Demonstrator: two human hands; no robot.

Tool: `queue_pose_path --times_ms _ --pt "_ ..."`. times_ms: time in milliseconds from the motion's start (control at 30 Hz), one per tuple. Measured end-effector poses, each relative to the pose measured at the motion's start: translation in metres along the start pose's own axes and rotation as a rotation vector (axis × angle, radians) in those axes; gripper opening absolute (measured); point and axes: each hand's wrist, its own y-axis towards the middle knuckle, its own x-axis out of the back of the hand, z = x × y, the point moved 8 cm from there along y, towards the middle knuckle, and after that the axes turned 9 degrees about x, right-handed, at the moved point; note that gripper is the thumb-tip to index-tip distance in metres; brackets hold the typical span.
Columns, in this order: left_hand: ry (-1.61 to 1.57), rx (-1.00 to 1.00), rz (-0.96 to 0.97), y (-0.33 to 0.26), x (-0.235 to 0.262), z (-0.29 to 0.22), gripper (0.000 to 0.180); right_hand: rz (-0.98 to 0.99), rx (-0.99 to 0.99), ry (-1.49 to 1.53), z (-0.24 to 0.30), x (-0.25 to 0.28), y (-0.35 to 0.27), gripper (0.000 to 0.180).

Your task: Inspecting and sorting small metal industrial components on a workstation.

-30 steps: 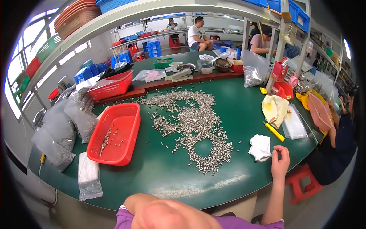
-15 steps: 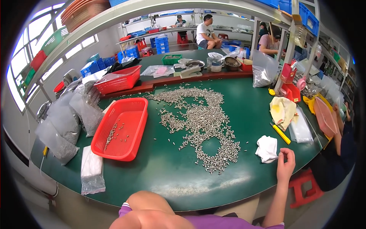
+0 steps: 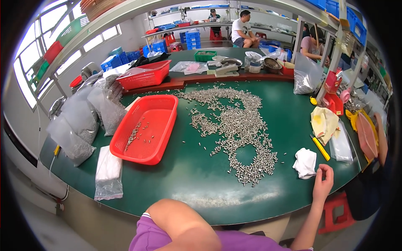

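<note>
My right hand (image 3: 324, 180) rests at the table's right side, next to a crumpled white cloth (image 3: 305, 163). Its fingers are loosely bent, with a gap between them and the thumb, and nothing shows in the grasp. My bent left arm (image 3: 181, 224) fills the lower middle, but the left hand itself is out of sight. Over the green tabletop spreads a heap of small silvery metal pins (image 3: 238, 125), with a ring-shaped gap near its front. To the left, a red plastic basket (image 3: 161, 144) holds several loose pins.
Filled clear bags (image 3: 77, 129) crowd the left edge near a pack of white sheets (image 3: 108, 167). A yellow cutter (image 3: 321, 149), a stained cloth (image 3: 325, 124) and clear plastic bags (image 3: 341, 146) lie at right. A red stool (image 3: 336, 214) stands below; other people sit beyond.
The whole view has shifted, so the table's things appear farther right and slightly higher. My right hand stays beside the white cloth. The left arm shows at a different angle.
</note>
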Motion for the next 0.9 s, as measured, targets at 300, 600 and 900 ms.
queue_pose_path --times_ms 300,600,900 --pt "0.474 -0.268 -0.272 0.034 0.019 -0.021 0.020 -0.010 0.036 0.002 0.002 0.002 -0.004 0.009" --pt "0.315 -0.130 -0.144 0.042 0.029 -0.020 0.017 0.002 -0.005 -0.014 -0.003 0.002 -0.001 0.009" --pt "0.502 -0.374 0.102 0.026 0.013 -0.028 0.019 0.018 0.010 -0.011 -0.002 -0.002 -0.003 0.009"
